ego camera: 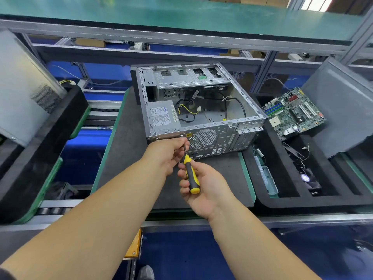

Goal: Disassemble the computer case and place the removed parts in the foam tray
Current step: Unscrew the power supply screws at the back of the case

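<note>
Middle of the teardown here: computer case (198,110) lying open on its side on the bench (125,158), motherboard (293,113) already out and sitting in the foam tray (286,201) off to the right. Power supply (163,118) still bolted in the near-left corner. Right hand (203,187) wrapped round the yellow-and-black screwdriver (190,176), tip on a rear-panel screw (181,135) by the supply. Left hand (168,153) pinching the shaft up near the tip, steadying it. Next up, probably: back that screw out without dropping it, then the rest, then lift the supply clear of its cables.
</note>
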Motion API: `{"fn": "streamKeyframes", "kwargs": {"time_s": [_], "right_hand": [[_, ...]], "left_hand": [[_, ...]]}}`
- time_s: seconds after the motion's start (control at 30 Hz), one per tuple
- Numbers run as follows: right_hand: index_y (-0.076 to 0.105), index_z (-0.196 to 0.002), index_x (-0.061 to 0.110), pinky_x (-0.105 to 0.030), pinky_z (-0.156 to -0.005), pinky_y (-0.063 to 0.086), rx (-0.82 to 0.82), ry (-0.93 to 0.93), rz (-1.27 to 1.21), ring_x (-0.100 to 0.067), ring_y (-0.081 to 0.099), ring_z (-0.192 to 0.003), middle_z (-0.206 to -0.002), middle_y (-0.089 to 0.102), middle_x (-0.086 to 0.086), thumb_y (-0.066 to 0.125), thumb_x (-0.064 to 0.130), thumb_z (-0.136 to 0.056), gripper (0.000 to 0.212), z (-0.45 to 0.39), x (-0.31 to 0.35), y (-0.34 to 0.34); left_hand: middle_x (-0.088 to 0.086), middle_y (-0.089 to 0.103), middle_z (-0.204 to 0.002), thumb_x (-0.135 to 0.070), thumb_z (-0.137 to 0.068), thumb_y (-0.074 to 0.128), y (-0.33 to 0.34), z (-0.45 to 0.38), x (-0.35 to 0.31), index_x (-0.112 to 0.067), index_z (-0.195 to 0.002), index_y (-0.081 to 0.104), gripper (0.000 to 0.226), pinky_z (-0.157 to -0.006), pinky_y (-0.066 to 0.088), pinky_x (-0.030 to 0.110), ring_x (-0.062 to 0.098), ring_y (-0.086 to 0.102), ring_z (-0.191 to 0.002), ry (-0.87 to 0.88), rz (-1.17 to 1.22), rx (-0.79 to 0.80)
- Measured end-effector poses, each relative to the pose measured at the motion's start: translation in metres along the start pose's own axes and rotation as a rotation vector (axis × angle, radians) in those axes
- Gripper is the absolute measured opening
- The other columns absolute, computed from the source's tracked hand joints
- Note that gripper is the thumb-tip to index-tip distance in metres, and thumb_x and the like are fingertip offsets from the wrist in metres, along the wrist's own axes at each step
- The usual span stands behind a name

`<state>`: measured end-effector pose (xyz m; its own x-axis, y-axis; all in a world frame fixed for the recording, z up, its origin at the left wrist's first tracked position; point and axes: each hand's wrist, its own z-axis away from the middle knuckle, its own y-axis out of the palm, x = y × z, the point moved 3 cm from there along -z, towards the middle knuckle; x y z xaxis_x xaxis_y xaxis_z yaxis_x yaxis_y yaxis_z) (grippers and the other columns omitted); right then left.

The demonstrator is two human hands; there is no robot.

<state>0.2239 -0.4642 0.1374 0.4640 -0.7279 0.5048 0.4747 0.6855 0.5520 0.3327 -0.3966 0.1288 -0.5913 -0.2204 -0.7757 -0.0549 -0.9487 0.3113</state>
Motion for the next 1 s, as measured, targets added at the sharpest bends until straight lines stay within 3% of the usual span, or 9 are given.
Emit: {"fn": "streamKeyframes", "kwargs": {"time_s": [0.17,0.33,0.47,0.6,0.73,1.0], "right_hand": [[0.065,-0.098,0.006,-0.019,-0.039,0.04,0.021,0.0,-0.023,-0.011,0.048,-0.046,-0.066,0.062,-0.006,0.051,0.029,-0.099,0.028,0.001,0.0,0.002],[0.063,-0.108,0.006,-0.019,-0.039,0.039,0.024,0.006,-0.045,-0.012,0.047,-0.045,-0.065,0.061,-0.007,0.042,0.03,-0.102,0.032,0.001,0.001,0.004],[0.062,-0.098,0.008,-0.019,-0.037,0.035,-0.02,-0.043,-0.032,-0.011,0.043,-0.041,-0.063,0.059,-0.006,0.051,0.022,-0.099,0.019,-0.001,0.002,0.003],[0.062,-0.089,0.009,-0.018,-0.035,0.03,-0.061,-0.065,-0.024,-0.009,0.037,-0.039,-0.06,0.053,-0.003,0.055,0.017,-0.097,0.013,-0.004,0.005,0.0],[0.059,-0.089,0.013,-0.019,-0.038,0.03,-0.144,-0.113,0.107,-0.009,0.038,-0.039,-0.056,0.053,-0.001,0.06,0.014,-0.094,0.005,-0.008,0.004,-0.004],[0.06,-0.088,0.013,-0.022,-0.043,0.032,-0.24,-0.237,0.317,-0.01,0.042,-0.047,-0.061,0.056,-0.001,0.061,0.017,-0.093,0.006,-0.009,0.008,-0.005]], "left_hand": [[-0.006,0.071,-0.062,-0.005,-0.098,0.051,0.001,0.003,-0.001,-0.009,-0.083,0.068,0.023,-0.049,0.048,0.01,0.0,0.065,-0.053,-0.008,0.007,0.015],[-0.007,0.072,-0.063,-0.006,-0.1,0.047,0.003,0.004,0.001,-0.009,-0.086,0.067,0.024,-0.058,0.048,0.017,-0.001,0.065,-0.052,-0.03,0.061,0.041],[-0.009,0.072,-0.065,-0.006,-0.101,0.043,0.004,0.005,0.002,-0.01,-0.088,0.064,0.026,-0.051,0.048,0.017,-0.002,0.066,-0.054,-0.056,0.111,0.064],[-0.002,0.074,-0.071,-0.009,-0.099,0.049,0.001,0.008,0.001,-0.008,-0.091,0.067,0.02,-0.055,0.053,0.017,0.003,0.07,-0.061,-0.078,0.127,0.088],[0.003,0.074,-0.073,-0.015,-0.094,0.059,0.002,0.008,-0.004,-0.005,-0.097,0.068,0.014,-0.051,0.054,0.018,0.009,0.071,-0.061,-0.113,0.148,0.068],[-0.003,0.071,-0.061,-0.014,-0.096,0.056,0.006,0.007,-0.003,-0.011,-0.089,0.067,0.013,-0.051,0.05,0.016,0.005,0.067,-0.053,-0.13,0.122,0.0]]}}
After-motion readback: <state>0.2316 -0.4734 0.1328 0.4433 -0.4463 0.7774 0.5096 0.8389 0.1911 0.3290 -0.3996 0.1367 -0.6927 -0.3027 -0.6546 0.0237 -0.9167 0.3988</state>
